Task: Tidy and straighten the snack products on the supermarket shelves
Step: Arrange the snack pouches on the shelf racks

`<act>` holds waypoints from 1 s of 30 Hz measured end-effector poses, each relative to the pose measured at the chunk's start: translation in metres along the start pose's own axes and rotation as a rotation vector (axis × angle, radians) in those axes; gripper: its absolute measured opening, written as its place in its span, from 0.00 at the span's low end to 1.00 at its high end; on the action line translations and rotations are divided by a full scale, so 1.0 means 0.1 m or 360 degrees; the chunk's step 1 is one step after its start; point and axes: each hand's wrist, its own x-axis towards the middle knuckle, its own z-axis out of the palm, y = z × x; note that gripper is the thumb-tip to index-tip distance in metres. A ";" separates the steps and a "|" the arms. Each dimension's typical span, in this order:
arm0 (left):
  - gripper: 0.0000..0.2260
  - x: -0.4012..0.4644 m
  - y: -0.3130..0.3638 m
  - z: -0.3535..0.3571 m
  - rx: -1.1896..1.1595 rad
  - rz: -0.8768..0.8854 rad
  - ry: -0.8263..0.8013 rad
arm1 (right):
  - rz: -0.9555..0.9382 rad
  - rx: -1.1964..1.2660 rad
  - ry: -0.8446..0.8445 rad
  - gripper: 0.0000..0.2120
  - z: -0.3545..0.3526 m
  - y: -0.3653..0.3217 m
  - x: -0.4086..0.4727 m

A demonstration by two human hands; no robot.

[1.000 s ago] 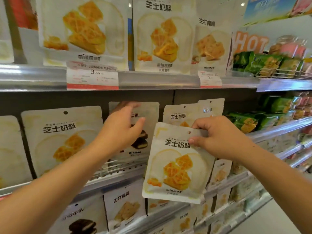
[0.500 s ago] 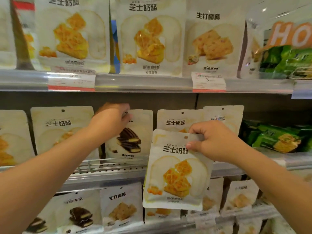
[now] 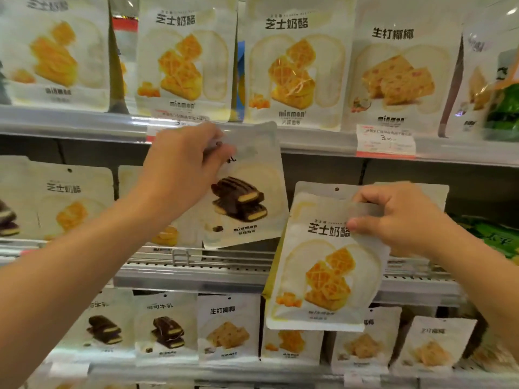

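My left hand pinches the top edge of a white pouch with chocolate biscuits, lifted off the middle shelf and tilted in front of the upper shelf rail. My right hand grips the top right corner of a white pouch with yellow cheese waffles, held in front of the middle shelf, hanging down over the shelf edge. Both pouches are off the shelf, side by side with a small gap between them.
The top shelf carries upright cheese and coconut pouches with a price tag. The middle shelf has wire dividers and more pouches at the left. Small pouches stand on the bottom shelf. Green packs lie at the right.
My left hand has taken the chocolate pouch by its top and lifted it up out of its row. The right hand keeps its hold on the cheese pouch. The view moved closer.
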 end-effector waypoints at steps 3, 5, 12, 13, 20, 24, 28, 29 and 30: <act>0.05 -0.03 -0.12 -0.33 -0.0131 -0.0148 0.0072 | -0.0088 -0.0010 0.0094 0.06 -0.06 -0.17 0.07; 0.05 -0.11 -0.23 -0.47 -0.0126 -0.0252 0.0006 | -0.0158 -0.0013 0.0117 0.07 -0.07 -0.30 0.14; 0.06 -0.47 -0.60 -0.95 0.0115 -0.0480 -0.0268 | -0.0431 -0.0223 0.0229 0.09 0.16 -0.80 0.46; 0.06 -0.52 -0.64 -1.01 0.0121 -0.0509 -0.0297 | -0.0460 -0.0273 0.0252 0.07 0.22 -0.85 0.50; 0.05 -0.68 -0.73 -1.12 0.0208 -0.0609 -0.0387 | -0.0741 -0.0612 0.0974 0.01 0.73 -0.93 0.62; 0.06 -0.73 -0.75 -1.06 0.0131 -0.0607 -0.0463 | -0.0731 -0.0708 0.0868 0.02 0.97 -0.87 0.70; 0.06 -0.73 -0.75 -0.94 0.0100 -0.0572 -0.0513 | -0.0622 -0.0761 0.0882 0.02 1.00 -0.85 0.88; 0.06 -0.71 -0.74 -0.91 0.0107 -0.0557 -0.0533 | -0.0579 -0.0779 0.0859 0.02 1.01 -0.84 0.92; 0.05 -0.69 -0.73 -0.89 0.0125 -0.0547 -0.0551 | -0.0536 -0.0787 0.0835 0.03 1.02 -0.84 0.96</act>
